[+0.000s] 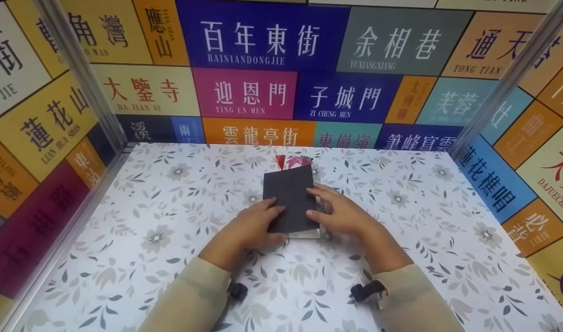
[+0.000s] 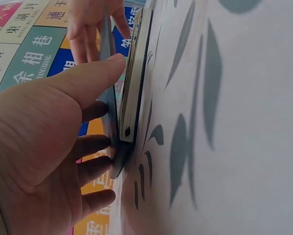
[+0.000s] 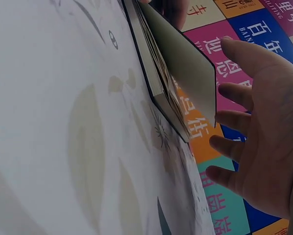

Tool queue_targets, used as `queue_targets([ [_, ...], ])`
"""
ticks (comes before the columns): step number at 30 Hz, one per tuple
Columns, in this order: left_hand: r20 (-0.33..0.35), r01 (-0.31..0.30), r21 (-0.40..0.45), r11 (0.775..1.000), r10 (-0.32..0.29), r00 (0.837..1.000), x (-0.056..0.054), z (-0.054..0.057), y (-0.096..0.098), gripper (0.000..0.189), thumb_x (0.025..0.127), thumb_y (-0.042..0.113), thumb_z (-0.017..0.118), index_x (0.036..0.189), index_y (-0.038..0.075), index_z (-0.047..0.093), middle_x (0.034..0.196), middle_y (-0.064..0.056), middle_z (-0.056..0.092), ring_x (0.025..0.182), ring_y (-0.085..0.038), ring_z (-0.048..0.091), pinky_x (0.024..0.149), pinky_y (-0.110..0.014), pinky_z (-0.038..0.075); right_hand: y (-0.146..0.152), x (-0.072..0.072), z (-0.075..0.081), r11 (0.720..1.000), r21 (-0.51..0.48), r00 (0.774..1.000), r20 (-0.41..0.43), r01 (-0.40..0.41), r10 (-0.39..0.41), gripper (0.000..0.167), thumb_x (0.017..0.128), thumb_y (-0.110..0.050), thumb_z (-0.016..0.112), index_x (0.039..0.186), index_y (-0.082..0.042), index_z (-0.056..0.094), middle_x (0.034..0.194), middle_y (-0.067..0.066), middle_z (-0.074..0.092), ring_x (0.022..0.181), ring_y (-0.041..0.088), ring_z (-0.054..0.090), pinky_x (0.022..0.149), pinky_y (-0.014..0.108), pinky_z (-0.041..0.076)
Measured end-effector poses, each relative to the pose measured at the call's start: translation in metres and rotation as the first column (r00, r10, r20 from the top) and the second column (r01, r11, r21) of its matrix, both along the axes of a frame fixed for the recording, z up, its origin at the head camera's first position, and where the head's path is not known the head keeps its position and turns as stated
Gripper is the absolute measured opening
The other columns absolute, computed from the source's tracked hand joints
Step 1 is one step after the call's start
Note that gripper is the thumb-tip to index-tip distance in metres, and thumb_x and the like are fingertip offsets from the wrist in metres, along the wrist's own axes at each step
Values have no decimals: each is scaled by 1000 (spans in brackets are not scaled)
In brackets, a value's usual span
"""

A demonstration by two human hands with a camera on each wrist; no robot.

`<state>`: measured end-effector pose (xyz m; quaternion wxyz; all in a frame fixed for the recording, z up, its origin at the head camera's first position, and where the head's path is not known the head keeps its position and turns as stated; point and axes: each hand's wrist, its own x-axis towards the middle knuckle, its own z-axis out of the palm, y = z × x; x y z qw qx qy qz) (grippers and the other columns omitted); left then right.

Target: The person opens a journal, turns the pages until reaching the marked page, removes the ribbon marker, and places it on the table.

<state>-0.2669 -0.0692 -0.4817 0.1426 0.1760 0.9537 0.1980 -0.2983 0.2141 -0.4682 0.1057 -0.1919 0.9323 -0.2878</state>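
A dark-covered notebook [image 1: 288,198] lies on the patterned tabletop, its front cover lifted at an angle off the pages [image 2: 135,73]. In the right wrist view the pale inside of the cover [image 3: 185,58] faces the page block. At the left side of the notebook is my left hand [image 1: 258,226], its fingers resting on the cover and its thumb near the lower edge. My right hand [image 1: 344,212] is at the right edge, fingers spread and slightly bent, with the fingertips right at the raised cover. Red tassel [image 1: 280,161] and pink bookmark pieces [image 1: 297,161] show beyond the top edge.
The white tabletop [image 1: 170,276] carries a grey leaf and flower print. Behind it stands a wall of coloured signs [image 1: 263,37] with Chinese lettering. Metal posts [image 1: 90,78] rise at the back corners. A black wrist strap [image 1: 367,291] sits at the right sleeve.
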Motion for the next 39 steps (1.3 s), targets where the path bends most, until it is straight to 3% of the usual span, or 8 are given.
queue_targets([
  [11,-188,59,-32,998,-64,980,4,16,0,88,92,51,82,167,35,38,179,0,29,164,-32,33,134,-60,28,-1,4,5,993,-100,997,-49,-59,55,74,99,-69,62,165,-44,39,181,-10,19,168,33,22,130,71,25],
  [14,-266,79,-54,995,-91,960,7,22,1,90,92,48,84,167,35,37,178,-1,30,163,-32,34,134,-61,28,-2,5,7,986,-143,995,-56,-85,77,74,101,-62,64,166,-40,38,182,-4,19,169,33,19,131,72,22],
  [21,-431,138,-90,986,-163,887,12,28,3,102,90,33,87,171,33,26,180,-3,26,165,-32,30,130,-65,34,-6,5,8,962,-258,996,-29,-87,82,73,105,-54,62,169,-40,31,181,0,21,167,36,25,132,68,26],
  [30,-484,91,-134,987,-145,863,18,29,0,113,86,31,88,173,36,16,183,-2,11,168,-35,20,130,-69,30,-11,7,7,921,-389,1000,-13,-29,26,62,114,-49,42,172,-32,25,178,0,31,164,31,35,131,59,36],
  [32,-493,76,-150,986,-142,858,20,30,-1,113,87,30,88,173,37,14,184,-1,7,169,-35,19,130,-69,29,-11,5,5,935,-355,1000,-11,-3,-1,66,113,-51,45,172,-31,24,178,-2,30,164,30,34,132,58,33],
  [35,-514,56,-170,984,-137,847,23,33,-3,112,89,29,86,173,40,13,184,-1,4,169,-34,17,131,-68,28,-9,4,3,980,-199,1000,-8,5,-7,75,106,-57,58,170,-32,30,179,-2,28,166,31,29,135,60,25],
  [37,-534,45,-180,983,-136,835,25,34,-5,112,89,29,85,172,42,11,184,0,2,169,-33,17,132,-67,27,-8,3,1,997,-68,999,-12,-31,31,80,100,-59,67,168,-31,36,180,-2,26,167,33,25,135,62,22],
  [39,-555,43,-187,981,-141,820,27,36,-6,111,91,26,84,172,44,10,184,0,1,169,-32,16,132,-66,27,-6,3,-1,996,30,997,-9,-80,81,82,95,-59,73,165,-30,43,180,-2,25,167,33,23,135,62,21],
])
